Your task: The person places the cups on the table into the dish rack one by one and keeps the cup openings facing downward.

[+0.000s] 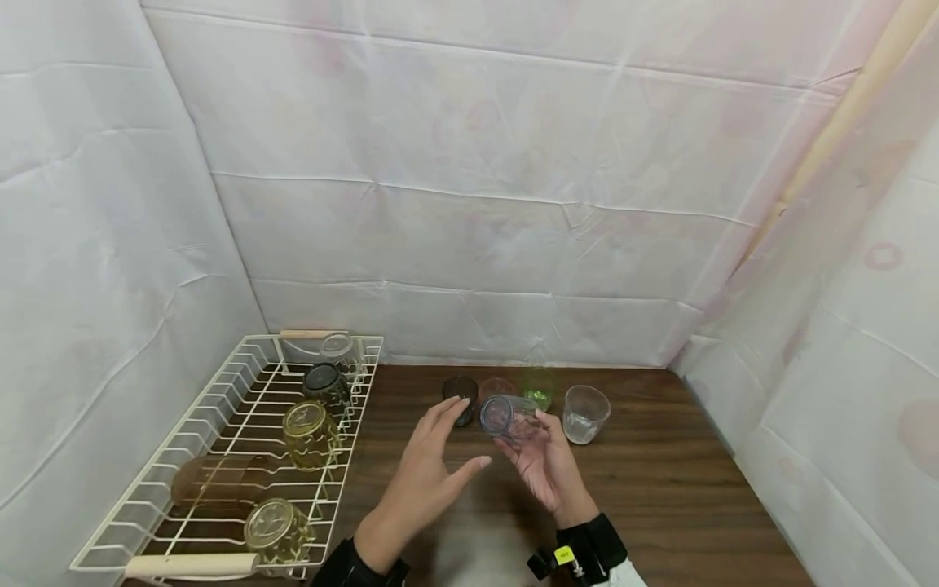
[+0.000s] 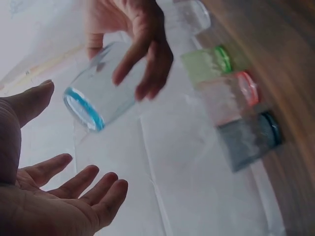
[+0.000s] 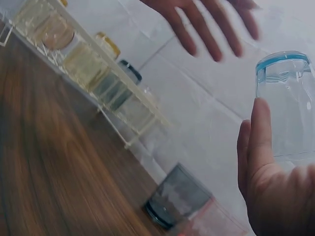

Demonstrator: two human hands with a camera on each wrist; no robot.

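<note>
My right hand grips a clear, bluish drinking glass above the wooden table, its thick base turned toward my left hand. The left wrist view shows this glass tilted, with a blue tint around its base. My left hand is held beside it, thumb and fingers spread, with nothing in it. A gap separates the left fingers from the glass. Behind the hands stand a dark glass, a pink glass, a green glass and a clear glass.
A white wire dish rack with wooden handles stands on the left. Upside-down glasses are inside, including a yellow one and a dark mug; a brown glass lies sideways. White sheeting encloses the wooden table.
</note>
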